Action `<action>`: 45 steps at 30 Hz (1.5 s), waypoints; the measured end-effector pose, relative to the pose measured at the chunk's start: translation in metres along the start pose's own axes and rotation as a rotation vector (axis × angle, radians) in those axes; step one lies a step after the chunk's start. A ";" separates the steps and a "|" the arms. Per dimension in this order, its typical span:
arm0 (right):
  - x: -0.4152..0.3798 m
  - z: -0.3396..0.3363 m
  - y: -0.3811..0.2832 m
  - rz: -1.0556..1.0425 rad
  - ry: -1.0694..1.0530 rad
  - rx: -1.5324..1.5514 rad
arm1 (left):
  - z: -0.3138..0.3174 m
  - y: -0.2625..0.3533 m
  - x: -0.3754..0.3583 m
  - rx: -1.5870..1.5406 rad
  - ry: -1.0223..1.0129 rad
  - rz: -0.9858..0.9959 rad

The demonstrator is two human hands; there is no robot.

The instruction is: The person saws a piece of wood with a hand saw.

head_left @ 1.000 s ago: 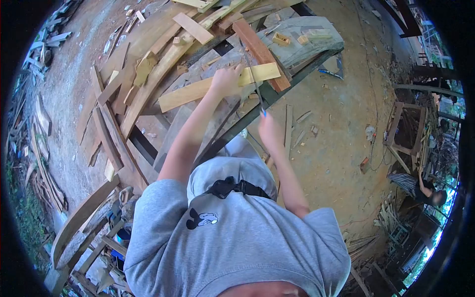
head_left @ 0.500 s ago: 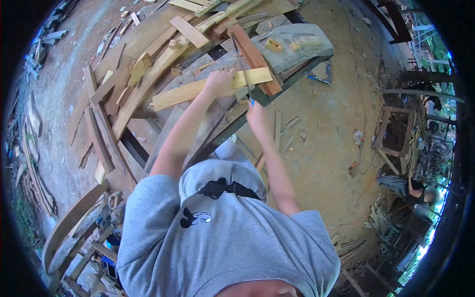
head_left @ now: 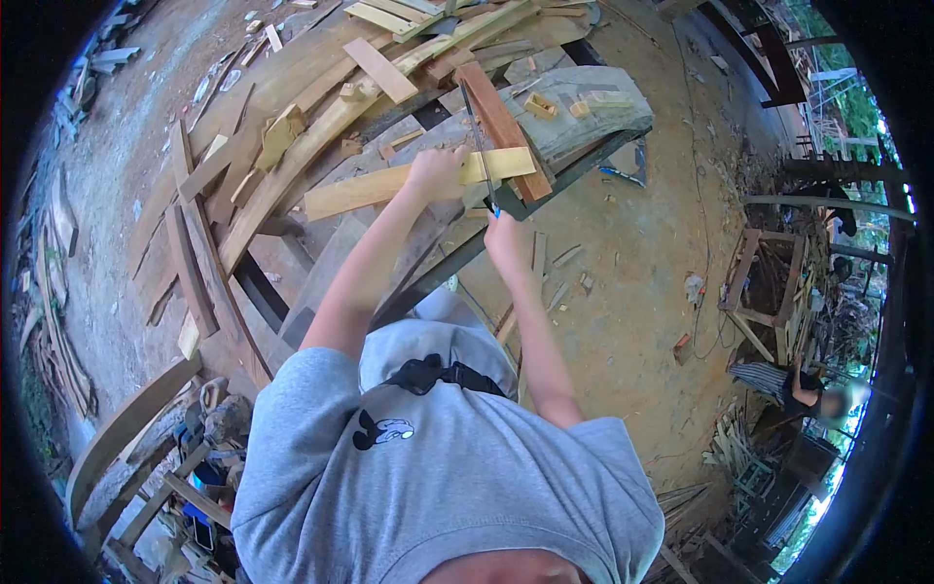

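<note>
A pale yellow plank [head_left: 362, 192] lies across the workbench, its right end over a reddish-brown wooden block [head_left: 503, 125]. My left hand [head_left: 436, 175] is closed over the plank and presses it down near its middle. In my right hand [head_left: 508, 239], fingers wrapped round its blue handle, is a handsaw [head_left: 476, 125]. The narrow dark blade crosses the plank to the right of my left hand and runs on past the block's left side. Most of the handle is hidden in my fist.
Small wood offcuts [head_left: 541, 105] sit on the bench's right end [head_left: 613, 92]. Long boards [head_left: 292, 165] are piled along the left and far side. Scraps are scattered over the dirt floor [head_left: 623, 292]. Far right, another person [head_left: 793, 387] is beside a wooden frame [head_left: 764, 277].
My right hand has drawn slightly back toward my body with the saw. My left hand stays on the plank. The whole view has shifted a little.
</note>
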State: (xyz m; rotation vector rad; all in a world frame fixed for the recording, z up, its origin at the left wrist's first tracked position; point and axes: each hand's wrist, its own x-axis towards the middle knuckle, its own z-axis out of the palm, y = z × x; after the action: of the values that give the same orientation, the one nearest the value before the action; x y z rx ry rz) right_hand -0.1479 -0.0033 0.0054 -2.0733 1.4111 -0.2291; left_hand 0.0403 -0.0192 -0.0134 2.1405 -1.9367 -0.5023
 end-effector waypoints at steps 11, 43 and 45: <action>-0.045 -0.022 -0.007 0.157 -0.075 -0.056 | -0.006 0.005 -0.004 0.042 0.059 0.025; -0.001 0.011 0.013 0.045 -0.035 0.160 | -0.009 0.005 -0.005 0.042 0.016 0.012; 0.020 -0.004 -0.021 0.021 -0.072 -0.087 | -0.004 0.006 -0.005 0.035 0.053 0.019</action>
State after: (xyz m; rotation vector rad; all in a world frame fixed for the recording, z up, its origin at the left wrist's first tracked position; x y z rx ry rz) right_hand -0.1252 -0.0175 0.0166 -2.1137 1.4209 -0.0852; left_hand 0.0358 -0.0156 -0.0069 2.1320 -1.9487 -0.4070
